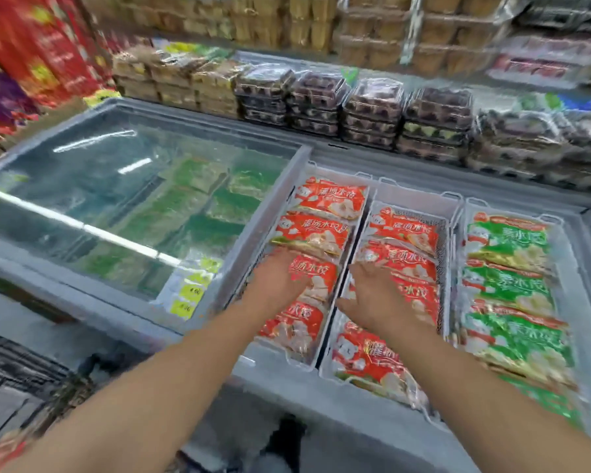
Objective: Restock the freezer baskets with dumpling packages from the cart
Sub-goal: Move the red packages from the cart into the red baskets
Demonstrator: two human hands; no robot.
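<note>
Open chest freezer [338, 404] with three white baskets. We judge the step as settling red dumpling packages already loaded: the left basket [270, 349] and middle basket [328, 367] hold red packs, the right basket [512, 302] green ones. Left hand [278, 274] lies flat, fingers spread, on a red package [316, 268]; right hand [377, 295] likewise presses a red pack [420, 295], gripping nothing. Next we expect a return to the cart, which is not identifiable here.

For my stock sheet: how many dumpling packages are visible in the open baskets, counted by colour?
Red packages: 8, 4 in the left basket, 4 in the middle basket.
Green packages: 3, in the right basket.
Total: 11, top layer only.
</note>
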